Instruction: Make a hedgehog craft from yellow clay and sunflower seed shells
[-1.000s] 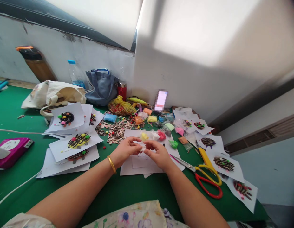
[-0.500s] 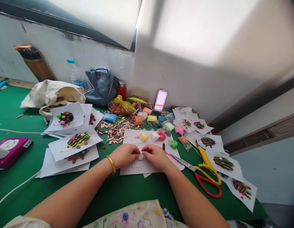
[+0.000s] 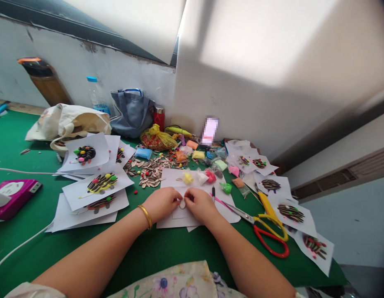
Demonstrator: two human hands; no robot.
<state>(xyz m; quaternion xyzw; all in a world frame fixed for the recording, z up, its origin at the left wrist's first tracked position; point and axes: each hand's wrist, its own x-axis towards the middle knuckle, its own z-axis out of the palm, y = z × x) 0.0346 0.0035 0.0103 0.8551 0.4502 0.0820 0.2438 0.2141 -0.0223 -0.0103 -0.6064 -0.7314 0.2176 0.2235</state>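
Observation:
My left hand (image 3: 163,203), with a gold bangle at its wrist, and my right hand (image 3: 201,204) meet over white paper (image 3: 167,222). Their fingertips are pinched at the edges of a small, roundish piece of white clay (image 3: 182,204). Beyond my hands, lumps of yellow clay (image 3: 188,178), white clay in clear wrap (image 3: 201,177), red clay (image 3: 211,176) and green clay (image 3: 225,188) lie in a curve. A black pen (image 3: 213,193) rests just past my right hand. Large scissors (image 3: 262,227) with red and yellow handles lie to its right.
Sunflower seeds (image 3: 151,169) are heaped behind the paper. Seed-decorated sheets (image 3: 98,185) are stacked at left, and more picture cards (image 3: 291,213) line the right edge. A phone (image 3: 209,130) leans on the wall. Bags, bottles and a purple power strip (image 3: 16,198) stand farther left.
The fingertips have shifted slightly around the white clay, and more of its round shape shows. My right hand has moved a little left, uncovering more of the pen.

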